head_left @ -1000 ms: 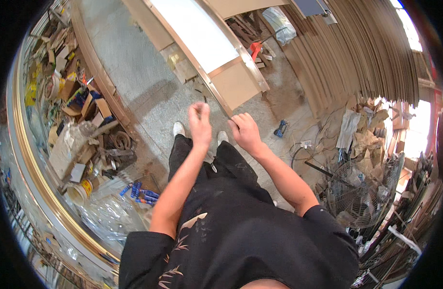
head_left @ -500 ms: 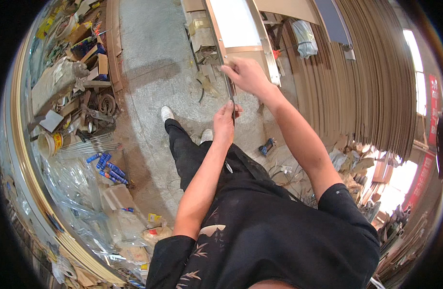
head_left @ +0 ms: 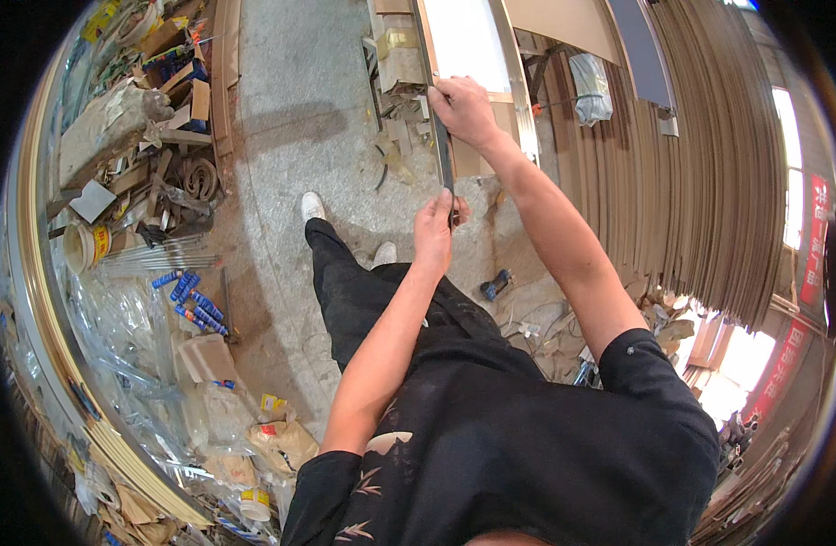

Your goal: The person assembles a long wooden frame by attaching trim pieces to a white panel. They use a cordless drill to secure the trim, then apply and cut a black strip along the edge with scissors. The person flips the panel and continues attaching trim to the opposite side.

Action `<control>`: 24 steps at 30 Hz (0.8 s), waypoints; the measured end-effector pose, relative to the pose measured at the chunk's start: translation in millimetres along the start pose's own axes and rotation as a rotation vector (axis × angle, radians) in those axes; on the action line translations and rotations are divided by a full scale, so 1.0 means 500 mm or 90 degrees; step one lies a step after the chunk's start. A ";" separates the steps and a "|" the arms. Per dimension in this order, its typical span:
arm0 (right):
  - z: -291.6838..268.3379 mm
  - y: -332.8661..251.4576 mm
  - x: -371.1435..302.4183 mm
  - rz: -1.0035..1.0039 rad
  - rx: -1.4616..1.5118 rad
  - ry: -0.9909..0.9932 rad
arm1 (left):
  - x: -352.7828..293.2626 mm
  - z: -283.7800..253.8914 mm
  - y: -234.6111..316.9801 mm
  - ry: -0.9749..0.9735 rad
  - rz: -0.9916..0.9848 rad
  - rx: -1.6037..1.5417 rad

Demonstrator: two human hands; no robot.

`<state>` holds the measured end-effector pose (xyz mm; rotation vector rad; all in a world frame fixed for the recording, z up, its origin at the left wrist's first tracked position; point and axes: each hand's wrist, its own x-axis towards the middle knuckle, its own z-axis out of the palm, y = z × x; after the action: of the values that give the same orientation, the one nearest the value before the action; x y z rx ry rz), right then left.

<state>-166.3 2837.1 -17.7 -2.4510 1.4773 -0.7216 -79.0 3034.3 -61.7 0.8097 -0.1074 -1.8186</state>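
Blue tubes [head_left: 200, 305] lie off left; now the left hand [head_left: 433, 234], fingers clamped on the dark strip [head_left: 446, 166] below the white framed panel [head_left: 462, 41]; the right hand [head_left: 465, 111] curls over its edge, grip unclear; brown sheets [head_left: 686, 182] fill the right.

Streaming in as daylight through the windows [head_left: 786, 164], beyond the black shirt [head_left: 527, 419] to its right, and blowing out there to bare white. Glaring brightly on the white panel [head_left: 459, 41] beyond the shirt. Casting a soft-edged shadow over the floor [head_left: 291, 164] beyond its left shoulder. Glinting on plastic sheets [head_left: 118, 346] left of the shirt. Bowing long strips [head_left: 109, 455] farther left into arcs, darkening to black past them.
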 end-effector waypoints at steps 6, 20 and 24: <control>0.017 -0.016 0.005 0.038 0.037 0.080 | 0.005 0.004 0.007 0.008 -0.018 0.009; 0.007 0.048 0.070 -0.046 0.023 -0.032 | 0.001 0.005 0.010 -0.002 -0.012 0.011; 0.026 0.038 0.067 -0.013 0.071 0.055 | -0.003 0.000 0.008 0.006 -0.014 0.009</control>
<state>-161.8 2797.6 -26.2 -2.3825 1.4026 -0.8992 -75.5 3033.8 -59.2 0.8312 -0.1061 -1.8361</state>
